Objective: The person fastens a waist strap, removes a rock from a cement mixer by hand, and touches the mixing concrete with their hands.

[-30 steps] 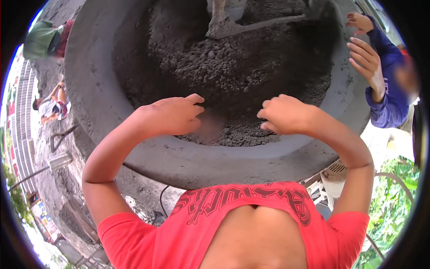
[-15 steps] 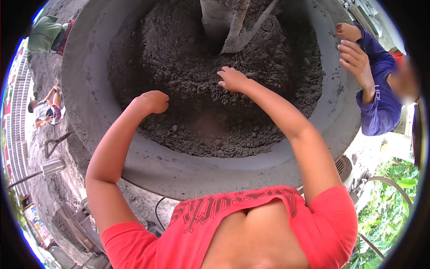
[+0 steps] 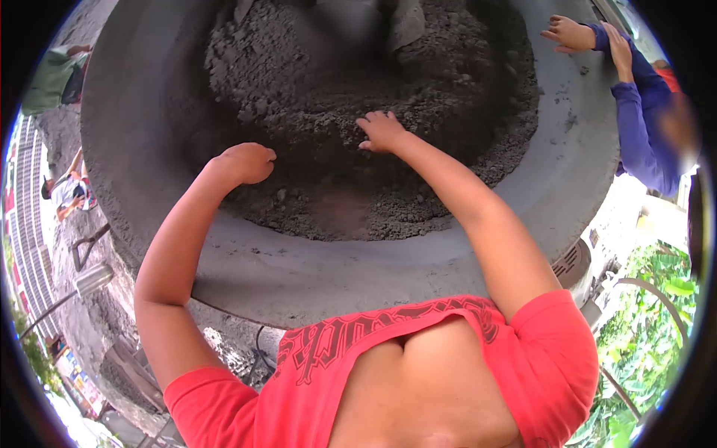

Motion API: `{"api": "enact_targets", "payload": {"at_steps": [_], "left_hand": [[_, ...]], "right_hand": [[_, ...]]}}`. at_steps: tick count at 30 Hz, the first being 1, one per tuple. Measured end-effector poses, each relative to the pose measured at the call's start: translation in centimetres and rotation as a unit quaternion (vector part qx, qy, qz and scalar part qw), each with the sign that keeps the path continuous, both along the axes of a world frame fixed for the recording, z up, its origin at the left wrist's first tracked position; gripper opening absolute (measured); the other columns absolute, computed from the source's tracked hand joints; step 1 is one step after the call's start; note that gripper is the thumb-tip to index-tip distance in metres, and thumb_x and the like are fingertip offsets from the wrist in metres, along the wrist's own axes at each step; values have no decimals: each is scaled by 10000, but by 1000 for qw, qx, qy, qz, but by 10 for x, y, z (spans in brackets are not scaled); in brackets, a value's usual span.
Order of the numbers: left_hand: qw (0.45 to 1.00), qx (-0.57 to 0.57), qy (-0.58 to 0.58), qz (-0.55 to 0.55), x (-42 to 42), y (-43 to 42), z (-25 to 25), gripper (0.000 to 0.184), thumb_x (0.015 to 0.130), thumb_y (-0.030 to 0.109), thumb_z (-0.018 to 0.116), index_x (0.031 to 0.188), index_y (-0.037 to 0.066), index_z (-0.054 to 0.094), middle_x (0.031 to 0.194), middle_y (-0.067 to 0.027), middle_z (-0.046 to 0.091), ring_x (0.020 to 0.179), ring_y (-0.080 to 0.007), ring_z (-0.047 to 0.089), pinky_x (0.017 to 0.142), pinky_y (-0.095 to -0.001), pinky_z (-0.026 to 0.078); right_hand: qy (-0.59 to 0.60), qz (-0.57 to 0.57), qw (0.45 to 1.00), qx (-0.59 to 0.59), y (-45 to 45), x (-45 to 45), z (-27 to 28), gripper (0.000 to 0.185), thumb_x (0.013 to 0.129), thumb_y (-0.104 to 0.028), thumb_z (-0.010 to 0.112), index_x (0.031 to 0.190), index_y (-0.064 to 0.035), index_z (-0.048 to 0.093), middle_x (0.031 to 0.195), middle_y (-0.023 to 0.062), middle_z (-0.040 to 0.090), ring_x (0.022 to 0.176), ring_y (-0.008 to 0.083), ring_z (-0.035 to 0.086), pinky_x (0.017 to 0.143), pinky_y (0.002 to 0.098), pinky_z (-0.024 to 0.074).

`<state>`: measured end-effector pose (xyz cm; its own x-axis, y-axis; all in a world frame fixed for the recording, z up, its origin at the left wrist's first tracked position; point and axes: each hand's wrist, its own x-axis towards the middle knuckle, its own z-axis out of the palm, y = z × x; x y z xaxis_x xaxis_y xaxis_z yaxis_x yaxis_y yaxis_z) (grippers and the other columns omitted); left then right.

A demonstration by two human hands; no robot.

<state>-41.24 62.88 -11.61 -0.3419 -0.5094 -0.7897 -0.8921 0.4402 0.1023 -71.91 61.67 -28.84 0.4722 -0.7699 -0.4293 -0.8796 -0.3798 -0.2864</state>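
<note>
A wide, round grey mixing pan [image 3: 119, 187] holds dark, crumbly cement-like mix [image 3: 418, 82]. Above the left part of the mix is my left hand [image 3: 249, 163], its fingers curled inward; whatever they may hold is hidden. My right hand [image 3: 382, 131] is over the middle of the mix with its fingers apart and nothing visible in them. Whether its fingertips touch the mix I cannot tell. At the top of the pan, a mixing blade [image 3: 409, 24] stands in the mix beside a blurred grey central part [image 3: 347, 19].
At the right rim, a co-worker in a blue sleeve [image 3: 635, 127] has one hand [image 3: 569, 34] over the pan edge. Two other people are at the far left. A shovel handle [image 3: 88, 246] and a metal-headed tool [image 3: 93, 278] are left of the pan; green plants [image 3: 642, 336] grow at right.
The blade and central part appear higher in view and have shifted. The co-worker's hands moved up, one now on the other forearm. My hands keep nearly the same poses.
</note>
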Motion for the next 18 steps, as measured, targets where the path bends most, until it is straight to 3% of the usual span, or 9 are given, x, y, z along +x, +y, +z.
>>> {"api": "enact_targets", "payload": {"at_steps": [2,7,14,18], "left_hand": [[1000,-5,-7,1,-9,1,12,413,943,187,465,1320,61,578,1269,-179,625,1204,-341,566,1033,-437,445],[999,-30,43,-13,-10,-2,15,401,949,175,465,1314,51,579,1292,-178,610,1217,-340,555,1042,-430,437],[998,-42,46,4,-10,-6,33,400,948,175,465,1308,45,580,1275,-180,617,1202,-346,561,1033,-431,441],[998,-35,41,-22,-6,-5,13,394,948,188,460,1295,56,589,1250,-175,625,1193,-349,566,1013,-440,452]], "right_hand": [[54,27,998,4,6,7,12,637,851,-357,725,1386,-103,490,1387,159,489,1334,384,416,1083,649,323],[108,31,988,-102,23,19,-11,497,850,-224,715,1292,-75,544,1345,180,500,1268,412,465,1029,690,352],[96,74,990,-71,41,8,-13,495,828,-181,714,1297,-147,559,1341,194,482,1275,464,435,996,720,357],[123,101,973,-169,64,1,-20,426,799,-156,723,1205,-148,598,1320,157,469,1214,429,466,933,681,420]]}}
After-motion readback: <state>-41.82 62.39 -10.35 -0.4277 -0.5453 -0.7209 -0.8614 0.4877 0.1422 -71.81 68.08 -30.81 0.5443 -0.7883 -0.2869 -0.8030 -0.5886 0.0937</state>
